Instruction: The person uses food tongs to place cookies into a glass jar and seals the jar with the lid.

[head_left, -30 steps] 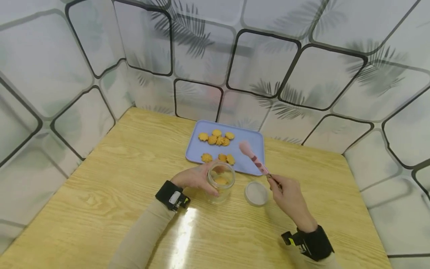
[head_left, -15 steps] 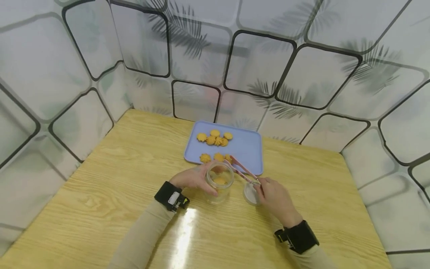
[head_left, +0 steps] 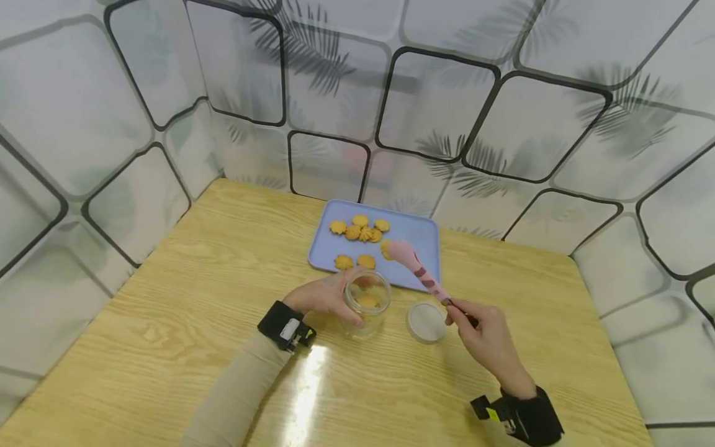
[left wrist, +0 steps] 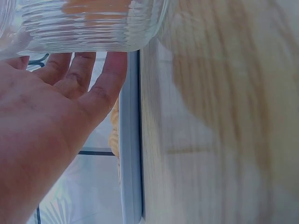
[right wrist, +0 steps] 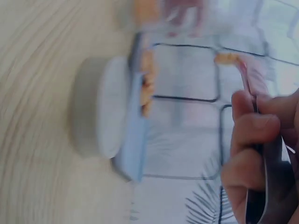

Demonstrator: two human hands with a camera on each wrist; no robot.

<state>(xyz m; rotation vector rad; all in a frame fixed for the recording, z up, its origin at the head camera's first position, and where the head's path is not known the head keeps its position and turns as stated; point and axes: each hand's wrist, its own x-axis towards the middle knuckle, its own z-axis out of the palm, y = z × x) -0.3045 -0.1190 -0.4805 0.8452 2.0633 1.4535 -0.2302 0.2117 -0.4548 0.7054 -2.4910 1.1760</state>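
My left hand (head_left: 323,295) grips the side of an uncapped glass jar (head_left: 373,318) that stands upright on the table. At least one yellow cookie (head_left: 367,302) shows inside it. With curled fingers my right hand (head_left: 490,338) holds pink tongs (head_left: 420,270) by their dark metal handle. A cookie (head_left: 386,249) is pinched at the tongs' tips, raised above the blue tray (head_left: 414,231). In the right wrist view, the same cookie (right wrist: 226,58) shows at the far end of the tongs. Ribbed glass of the jar (left wrist: 93,32) rests against my left fingers in the left wrist view.
Several cookies (head_left: 352,232) lie in a cluster toward the back of the tray, and two lie near its front edge. A round whitish lid (head_left: 426,322) lies on the wooden table (head_left: 234,248) between the jar and my right hand. Patterned curtains enclose the table's back and sides.
The tongs went down to the front row of cookies, took the rightmost one, and rose with it as my right hand moved back right. My left hand and the jar stayed in place.
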